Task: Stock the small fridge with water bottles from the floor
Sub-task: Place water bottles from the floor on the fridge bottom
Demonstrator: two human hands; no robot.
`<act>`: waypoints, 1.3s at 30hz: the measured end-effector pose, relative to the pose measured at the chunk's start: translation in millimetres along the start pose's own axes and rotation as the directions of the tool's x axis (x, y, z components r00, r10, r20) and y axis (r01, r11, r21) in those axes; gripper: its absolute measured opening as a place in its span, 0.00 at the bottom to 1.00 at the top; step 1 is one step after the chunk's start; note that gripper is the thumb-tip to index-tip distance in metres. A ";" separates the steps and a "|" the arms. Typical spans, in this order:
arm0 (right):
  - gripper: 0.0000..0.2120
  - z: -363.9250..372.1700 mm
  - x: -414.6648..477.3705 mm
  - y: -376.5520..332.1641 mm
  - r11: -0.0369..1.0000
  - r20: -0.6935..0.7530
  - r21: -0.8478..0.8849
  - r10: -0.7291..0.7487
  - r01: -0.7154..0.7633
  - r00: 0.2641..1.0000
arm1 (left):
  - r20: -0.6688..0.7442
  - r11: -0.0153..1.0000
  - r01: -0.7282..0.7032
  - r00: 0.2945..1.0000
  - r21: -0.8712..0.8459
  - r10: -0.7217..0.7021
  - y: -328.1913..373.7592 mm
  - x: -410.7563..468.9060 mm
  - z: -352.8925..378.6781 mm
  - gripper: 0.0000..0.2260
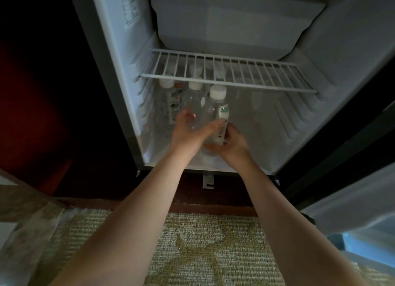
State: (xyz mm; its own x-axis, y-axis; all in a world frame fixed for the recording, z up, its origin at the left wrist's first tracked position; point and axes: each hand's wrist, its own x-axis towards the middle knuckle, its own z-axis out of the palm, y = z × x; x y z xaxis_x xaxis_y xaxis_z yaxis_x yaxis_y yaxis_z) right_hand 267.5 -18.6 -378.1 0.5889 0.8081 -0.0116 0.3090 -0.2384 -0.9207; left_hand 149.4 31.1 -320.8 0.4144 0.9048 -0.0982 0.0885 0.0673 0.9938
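Note:
The small fridge (132, 106) stands open with white walls. Several clear water bottles with white caps stand on its floor under the wire shelf (226, 75), grouped at the left. The front bottle (218, 108) has a white cap and a green-and-white label. My right hand (234, 141) grips its lower part from the right. My left hand (188, 129) reaches in from the left, thumb by a neighbouring bottle (193, 99) and fingers across the front bottle's body. Both forearms stretch in from below.
The fridge door (350, 191) hangs open on the right. A patterned beige carpet (205, 243) lies in front, with crinkled clear plastic wrap (38, 232) at the lower left. Dark wood cabinet (42, 114) flanks the fridge on the left. The fridge floor's right half holds nothing.

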 end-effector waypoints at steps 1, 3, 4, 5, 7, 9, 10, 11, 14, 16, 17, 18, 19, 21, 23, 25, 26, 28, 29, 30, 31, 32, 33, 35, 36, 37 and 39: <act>0.28 -0.8 5.2 1.9 1.000 -0.021 -0.010 0.029 -0.029 0.999 | -0.018 1.000 0.014 1.000 -0.021 -0.014 -2.3 2.9 0.6 0.24; 0.28 0.0 14.4 7.3 0.997 -0.077 -0.044 0.056 -0.060 0.995 | -0.049 0.999 0.054 0.997 0.000 -0.054 -13.1 8.9 0.5 0.18; 0.29 1.4 18.1 9.6 0.996 -0.102 -0.059 0.055 -0.061 0.993 | -0.069 0.997 0.073 0.995 0.020 -0.071 -19.1 11.9 0.0 0.17; 0.29 3.3 20.9 10.2 0.996 -0.122 -0.067 0.048 -0.056 0.991 | -0.089 0.996 0.086 0.992 0.022 -0.084 -22.2 13.5 -0.5 0.18; 0.32 8.9 24.2 8.1 0.997 -0.143 -0.059 0.035 -0.044 0.989 | -0.103 0.995 0.100 0.990 0.029 -0.097 -25.9 18.9 -2.8 0.20; 0.34 14.8 26.1 4.9 0.998 -0.152 -0.036 0.039 -0.045 0.988 | -0.044 0.992 0.123 0.992 0.041 -0.121 -25.3 22.4 -6.5 0.25; 0.33 16.7 26.7 3.0 0.998 -0.152 -0.035 0.049 -0.055 0.987 | 0.000 0.991 0.126 0.992 0.051 -0.126 -25.2 24.0 -8.1 0.28; 0.32 17.8 27.5 1.5 0.996 -0.149 -0.059 0.058 -0.067 0.987 | 0.031 0.989 0.128 0.991 0.067 -0.131 -24.3 24.2 -9.8 0.30; 0.30 16.6 34.6 0.5 0.972 -0.126 -0.219 0.058 -0.085 0.990 | 0.066 0.982 0.156 0.984 0.102 -0.163 -26.5 26.0 -14.2 0.34; 0.30 14.1 40.3 -0.8 0.944 -0.122 -0.312 0.066 -0.102 0.990 | 0.095 0.978 0.168 0.979 0.123 -0.180 -21.3 22.2 -14.9 0.34; 0.31 13.1 41.2 -2.1 0.934 -0.113 -0.336 0.087 -0.121 0.990 | 0.114 0.976 0.175 0.975 0.131 -0.191 -17.6 18.8 -15.4 0.33; 0.32 12.8 41.7 -2.7 0.928 -0.099 -0.346 0.111 -0.139 0.989 | 0.121 0.974 0.181 0.973 0.136 -0.198 -15.2 17.1 -15.9 0.32; 0.32 12.9 40.9 -3.3 0.926 -0.081 -0.348 0.130 -0.150 0.988 | 0.122 0.973 0.183 0.972 0.138 -0.200 -14.2 16.1 -16.5 0.32; 0.33 12.7 38.5 -2.6 0.925 -0.054 -0.336 0.169 -0.178 0.984 | 0.124 0.969 0.195 0.969 0.149 -0.214 -12.2 13.2 -16.6 0.31; 0.36 11.6 32.0 -2.7 0.929 -0.060 -0.299 0.211 -0.220 0.976 | 0.132 0.967 0.193 0.967 0.167 -0.216 -7.8 6.5 -15.9 0.28; 0.39 10.6 24.7 -3.7 0.939 -0.091 -0.259 0.209 -0.225 0.974 | 0.118 0.961 0.194 0.968 0.197 -0.220 -5.5 1.6 -16.1 0.26; 0.38 9.9 20.5 -4.7 0.946 -0.105 -0.235 0.203 -0.222 0.974 | 0.102 0.955 0.199 0.969 0.219 -0.225 -4.9 -0.2 -16.7 0.26; 0.32 8.1 11.9 -7.4 0.954 -0.132 -0.186 0.214 -0.236 0.968 | 0.075 0.936 0.230 0.963 0.268 -0.258 -3.0 -5.2 -18.5 0.28; 0.27 7.0 7.1 -8.8 0.955 -0.140 -0.158 0.231 -0.252 0.963 | 0.067 0.925 0.245 0.959 0.290 -0.275 -1.5 -9.0 -19.6 0.28; 0.22 6.4 2.3 -9.3 0.958 -0.142 -0.127 0.239 -0.257 0.961 | 0.063 0.918 0.250 0.957 0.307 -0.282 -0.7 -12.6 -20.7 0.26; 0.17 5.5 -3.5 -9.6 0.965 -0.141 -0.102 0.225 -0.240 0.964 | 0.057 0.913 0.250 0.958 0.321 -0.282 0.4 -16.6 -22.1 0.24; 0.14 4.9 -9.6 -10.3 0.974 -0.143 -0.086 0.197 -0.210 0.970 | 0.054 0.909 0.252 0.957 0.333 -0.286 1.3 -20.5 -23.4 0.22; 0.12 4.1 -16.2 -12.3 0.980 -0.150 -0.085 0.166 -0.180 0.975 | 0.052 0.904 0.254 0.956 0.344 -0.289 2.8 -24.6 -24.9 0.21; 0.11 0.7 -28.5 -20.5 0.985 -0.151 -0.096 0.128 -0.143 0.980 | 0.057 0.897 0.262 0.952 0.356 -0.300 9.5 -32.2 -27.3 0.19; 0.11 -1.6 -34.6 -26.9 0.988 -0.139 -0.087 0.118 -0.131 0.983 | 0.062 0.896 0.266 0.950 0.357 -0.307 14.8 -36.7 -28.3 0.17; 0.12 -4.4 -40.8 -34.7 0.990 -0.125 -0.074 0.113 -0.123 0.986 | 0.068 0.898 0.265 0.950 0.352 -0.306 20.7 -41.4 -29.5 0.16; 0.13 -12.6 -54.9 -52.2 0.993 -0.098 -0.051 0.098 -0.104 0.990 | 0.072 0.902 0.262 0.950 0.344 -0.304 33.1 -50.5 -31.7 0.14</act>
State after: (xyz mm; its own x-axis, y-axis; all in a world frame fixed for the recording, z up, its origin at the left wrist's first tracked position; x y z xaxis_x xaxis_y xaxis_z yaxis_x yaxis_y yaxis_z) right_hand 228.5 -57.3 -324.4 0.6866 0.7242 -0.0639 0.2839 -0.3480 -0.8935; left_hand 102.7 1.0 -281.3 0.4322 0.8088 -0.3988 0.4997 0.1533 0.8525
